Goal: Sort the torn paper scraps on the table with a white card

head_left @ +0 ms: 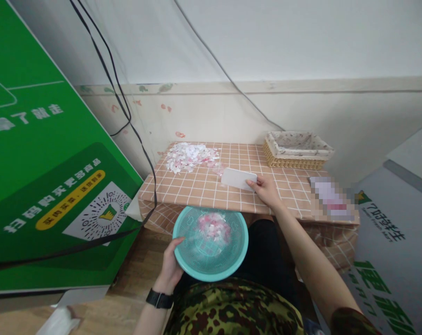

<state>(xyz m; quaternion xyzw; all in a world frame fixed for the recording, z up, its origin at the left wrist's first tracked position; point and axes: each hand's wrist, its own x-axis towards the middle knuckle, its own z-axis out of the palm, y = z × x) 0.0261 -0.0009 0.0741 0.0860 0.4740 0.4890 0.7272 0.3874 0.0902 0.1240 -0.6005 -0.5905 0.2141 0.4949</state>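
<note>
My left hand [172, 264] grips the left rim of a teal plastic colander [186, 260], held just below the table's front edge. Pink and white scraps [214, 228] lie inside the colander. Over the tabletop, my right hand [264, 190] is closed on the right end of a flat white rectangular plate [237, 178], thumb on top. I cannot tell whether the plate is a scraper or a card. Past its left end spreads a heap of white and pink paper-like scraps [188, 157] on the checked tablecloth [197, 188].
A cloth-lined wicker basket [296, 160] stands at the back right of the table. A blurred printed item [331, 197] lies at the right edge. A green cabinet [57, 186] with a hanging black cable [151, 163] is on the left, a grey cabinet [399, 204] on the right.
</note>
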